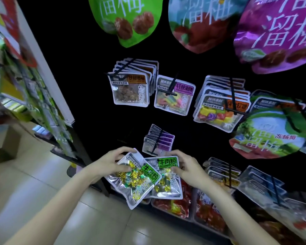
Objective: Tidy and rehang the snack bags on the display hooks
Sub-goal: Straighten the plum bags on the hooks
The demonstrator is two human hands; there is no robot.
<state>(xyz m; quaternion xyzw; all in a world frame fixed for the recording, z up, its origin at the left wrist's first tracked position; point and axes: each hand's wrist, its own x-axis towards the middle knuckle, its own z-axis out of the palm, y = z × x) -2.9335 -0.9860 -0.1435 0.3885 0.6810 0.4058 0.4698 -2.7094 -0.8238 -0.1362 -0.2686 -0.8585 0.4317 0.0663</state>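
Left hand (111, 161) grips the upper left corner of a tilted snack bag (131, 181), thumb on its clear front, fingers curled over the top edge. Right hand (187, 167) pinches a second snack bag (168, 177) at its right edge, beside the green label. I note both bags carry the same green label and show gold and green wrapped sweets through a clear window. The tilted bag overlaps the left part of the second one; both are held low in front of the black display wall (88, 96), off any hook.

Just above the hands a purple-label stack (158, 140) hangs on a black hook. Higher up I see a brown-label stack (131, 87), a single pink-label bag (174, 95) and an orange-label stack (219, 106), each on its hook. Large green (125, 18), red (198, 23) and purple (279, 32) pouches hang along the top. Red packs (173, 206) sit in bins below the hands. Tiled floor (34, 191) lies to the left.
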